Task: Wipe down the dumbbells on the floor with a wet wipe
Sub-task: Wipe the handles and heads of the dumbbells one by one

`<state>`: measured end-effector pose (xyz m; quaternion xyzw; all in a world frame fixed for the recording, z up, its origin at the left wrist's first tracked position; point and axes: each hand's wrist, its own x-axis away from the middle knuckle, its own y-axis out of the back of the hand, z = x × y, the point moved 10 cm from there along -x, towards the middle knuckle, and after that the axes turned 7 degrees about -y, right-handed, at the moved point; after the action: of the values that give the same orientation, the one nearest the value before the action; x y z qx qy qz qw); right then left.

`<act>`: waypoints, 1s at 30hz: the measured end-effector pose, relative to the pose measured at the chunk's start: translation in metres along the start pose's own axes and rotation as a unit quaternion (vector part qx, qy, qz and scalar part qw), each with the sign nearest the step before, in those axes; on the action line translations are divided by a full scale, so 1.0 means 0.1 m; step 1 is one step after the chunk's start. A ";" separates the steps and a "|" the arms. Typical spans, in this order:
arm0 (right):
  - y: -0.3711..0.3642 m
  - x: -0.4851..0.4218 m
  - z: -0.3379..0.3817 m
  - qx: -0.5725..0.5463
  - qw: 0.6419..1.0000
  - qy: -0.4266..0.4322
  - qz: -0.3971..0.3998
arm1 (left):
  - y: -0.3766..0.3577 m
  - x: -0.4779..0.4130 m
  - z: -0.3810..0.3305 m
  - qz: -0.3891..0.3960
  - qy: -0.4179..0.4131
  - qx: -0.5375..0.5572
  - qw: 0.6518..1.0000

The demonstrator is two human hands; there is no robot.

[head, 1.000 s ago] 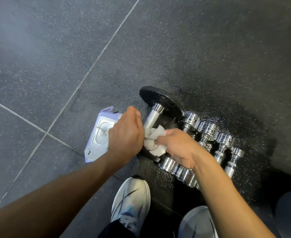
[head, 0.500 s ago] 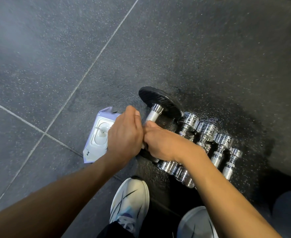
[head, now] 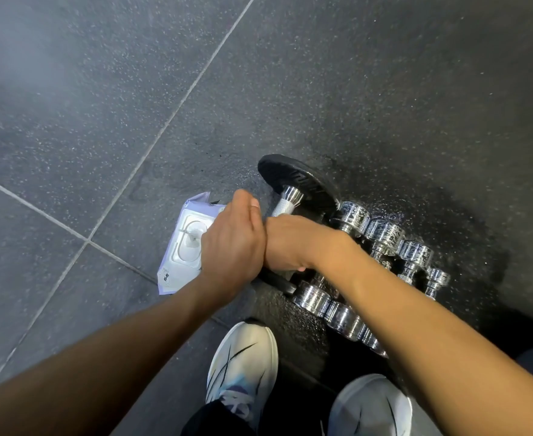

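A large dumbbell with black plates point(head: 296, 180) and a knurled steel handle point(head: 285, 206) lies on the dark floor. My left hand point(head: 232, 243) curls over the near part of the handle and steadies it. Pressed against it, my right hand point(head: 293, 240) wraps round the handle's middle. The white wet wipe is hidden inside that fist. To the right, several small chrome dumbbells point(head: 384, 231) lie side by side in a row, under and beyond my right forearm.
A pale purple wet-wipe pack point(head: 183, 247) with a white lid lies on the floor just left of my left hand. My two white shoes point(head: 243, 363) point(head: 372, 404) stand close below the dumbbells. Grey speckled floor tiles stretch away to the left and top.
My right hand has slid left along the handle until it touches my left hand. The wipe, which showed between the hands a second ago, is now covered. My left hand has stayed put.
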<state>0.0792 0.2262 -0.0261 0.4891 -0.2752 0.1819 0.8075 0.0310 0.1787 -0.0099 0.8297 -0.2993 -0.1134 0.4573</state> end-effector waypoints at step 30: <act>-0.91 0.05 -0.76 -0.633 0.750 -0.165 -0.100 | -0.01 0.01 -0.02 0.002 -0.003 0.002 1.000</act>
<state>0.1545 0.2527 -0.1137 -0.0866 -0.4056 -0.1993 0.8879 0.0327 0.1802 -0.0092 0.8297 -0.3029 -0.1145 0.4548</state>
